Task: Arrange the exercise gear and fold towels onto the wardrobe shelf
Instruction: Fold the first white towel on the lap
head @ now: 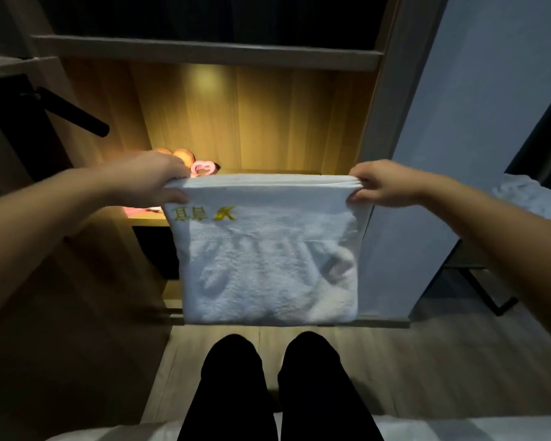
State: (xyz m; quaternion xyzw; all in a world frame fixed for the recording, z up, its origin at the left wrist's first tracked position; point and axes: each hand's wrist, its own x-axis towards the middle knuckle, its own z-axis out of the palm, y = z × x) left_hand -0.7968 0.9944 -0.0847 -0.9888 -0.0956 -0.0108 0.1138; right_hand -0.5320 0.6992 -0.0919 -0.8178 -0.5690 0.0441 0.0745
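Note:
A white folded towel with yellow embroidered lettering hangs in front of the lit wardrobe shelf. My left hand pinches its top left corner. My right hand pinches the stacked layers at the top right corner. The towel hangs flat between both hands, several layers thick at the top edge. Behind my left hand, on the shelf, lie a pink ring-shaped piece of exercise gear and orange rounded objects, partly hidden.
A dark handle juts out at the left. Another white towel lies crumpled on a dark-legged stand at the right. An upper shelf board sits above. My dark-trousered legs and wooden floor are below.

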